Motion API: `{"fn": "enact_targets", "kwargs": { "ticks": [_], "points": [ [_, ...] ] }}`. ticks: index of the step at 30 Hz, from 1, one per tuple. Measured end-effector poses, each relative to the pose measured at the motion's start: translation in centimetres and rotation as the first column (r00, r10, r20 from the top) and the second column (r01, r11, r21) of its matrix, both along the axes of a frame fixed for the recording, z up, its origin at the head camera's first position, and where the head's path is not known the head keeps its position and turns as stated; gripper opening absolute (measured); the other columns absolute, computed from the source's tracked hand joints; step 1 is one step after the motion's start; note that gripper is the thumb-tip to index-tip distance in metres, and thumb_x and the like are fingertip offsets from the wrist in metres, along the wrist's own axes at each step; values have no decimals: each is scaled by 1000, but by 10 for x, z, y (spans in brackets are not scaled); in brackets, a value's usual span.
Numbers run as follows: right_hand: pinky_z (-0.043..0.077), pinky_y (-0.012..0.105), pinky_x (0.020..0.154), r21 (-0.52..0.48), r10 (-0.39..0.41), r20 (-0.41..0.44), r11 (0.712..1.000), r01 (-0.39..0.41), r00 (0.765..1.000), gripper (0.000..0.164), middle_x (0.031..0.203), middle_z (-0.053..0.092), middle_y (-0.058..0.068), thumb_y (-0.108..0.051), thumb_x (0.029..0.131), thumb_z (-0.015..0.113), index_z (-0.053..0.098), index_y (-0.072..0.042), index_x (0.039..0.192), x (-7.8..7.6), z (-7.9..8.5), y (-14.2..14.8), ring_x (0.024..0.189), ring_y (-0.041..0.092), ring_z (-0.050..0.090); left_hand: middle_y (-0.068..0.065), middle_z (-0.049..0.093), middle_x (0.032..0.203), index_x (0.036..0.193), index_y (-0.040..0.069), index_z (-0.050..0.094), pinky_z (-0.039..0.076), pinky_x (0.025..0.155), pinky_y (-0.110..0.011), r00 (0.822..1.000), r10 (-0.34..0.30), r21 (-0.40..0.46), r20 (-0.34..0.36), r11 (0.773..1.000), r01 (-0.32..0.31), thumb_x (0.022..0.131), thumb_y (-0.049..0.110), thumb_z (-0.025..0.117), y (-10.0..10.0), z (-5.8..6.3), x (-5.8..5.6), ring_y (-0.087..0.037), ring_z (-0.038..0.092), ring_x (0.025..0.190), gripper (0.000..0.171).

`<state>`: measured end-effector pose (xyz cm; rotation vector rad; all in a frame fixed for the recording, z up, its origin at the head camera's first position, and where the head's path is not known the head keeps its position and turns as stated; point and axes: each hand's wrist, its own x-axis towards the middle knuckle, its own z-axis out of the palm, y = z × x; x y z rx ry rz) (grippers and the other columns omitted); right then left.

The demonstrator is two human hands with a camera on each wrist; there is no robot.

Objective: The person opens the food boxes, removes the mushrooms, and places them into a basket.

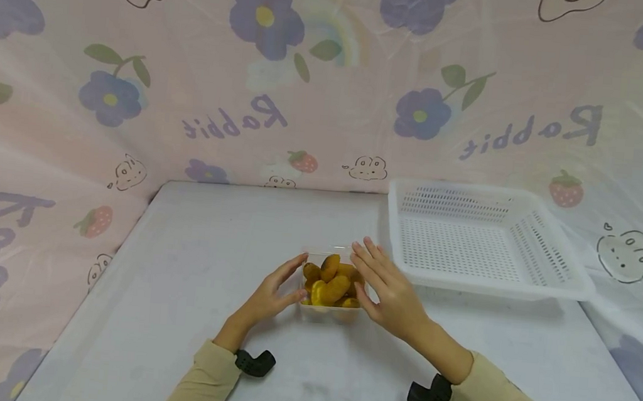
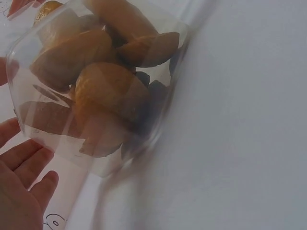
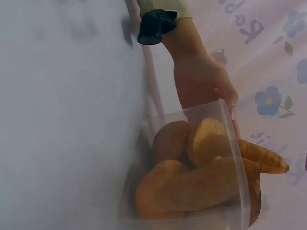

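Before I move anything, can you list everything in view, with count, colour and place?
Plastic container: 1, clear, on the table between the hands.
Chunky pieces: several, exact count hidden by overlap, yellow-brown, in the container.
Slotted basket: 1, white, far right of the table.
Table: 1, white, under the container and basket.
Patterned sheeting: count unclear, pale pink with purple flowers, behind and beside the table.
Wrist devices: 2, black, one at each wrist.
Sleeves: 2, beige, on the forearms.
Left hand: 1, bare, at the container's left side.
Right hand: 1, bare, at its right side.
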<state>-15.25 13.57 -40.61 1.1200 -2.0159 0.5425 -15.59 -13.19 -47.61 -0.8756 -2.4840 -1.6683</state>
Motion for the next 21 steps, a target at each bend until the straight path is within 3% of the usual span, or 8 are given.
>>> {"fn": "enact_targets", "kwargs": {
  "ticks": [4, 6, 8, 15, 21],
  "points": [
    [34, 32, 119, -6, -31, 23, 1000, 31, 999, 42, 133, 59, 24, -11, 90, 59, 57, 6, 129, -9, 4, -4, 134, 34, 50, -23, 34, 155, 149, 2, 32, 25, 122, -21, 1000, -17, 10, 8, 1000, 17, 92, 8, 62, 0, -1, -2, -37, 31, 145, 64],
    [36, 33, 117, -12, -37, 50, 999, 37, 998, 49, 134, 58, 24, -7, 84, 66, 56, 5, 130, -14, 6, -5, 133, 36, 51, -23, 34, 154, 149, 2, 32, 23, 120, -14, 1000, -22, 9, 1, 1000, 22, 92, 8, 61, 0, -3, -4, -37, 31, 145, 64],
    [38, 35, 114, -17, -40, 68, 999, 41, 997, 55, 135, 58, 24, -5, 78, 70, 56, 6, 130, -19, 9, -6, 131, 38, 52, -23, 35, 154, 148, 2, 32, 24, 121, -17, 1000, -20, 4, -10, 1000, 21, 92, 7, 61, -1, -3, -5, -36, 32, 145, 63],
    [51, 45, 99, -43, -34, 115, 998, 39, 993, 57, 136, 57, 24, 0, 72, 75, 58, 8, 127, -37, 17, -11, 127, 43, 52, -23, 36, 153, 148, 3, 33, 28, 121, -48, 999, -13, -14, -48, 1000, 13, 92, 7, 62, -2, 0, -9, -37, 33, 144, 63],
    [53, 45, 97, -32, -45, 155, 998, 50, 987, 55, 135, 57, 24, 0, 76, 75, 57, 8, 127, -50, 18, -15, 128, 44, 52, -22, 37, 153, 148, 2, 33, 28, 119, -53, 1000, 9, -28, -24, 1000, -10, 92, 7, 61, -4, 0, -10, -37, 33, 144, 63]
  ]
}}
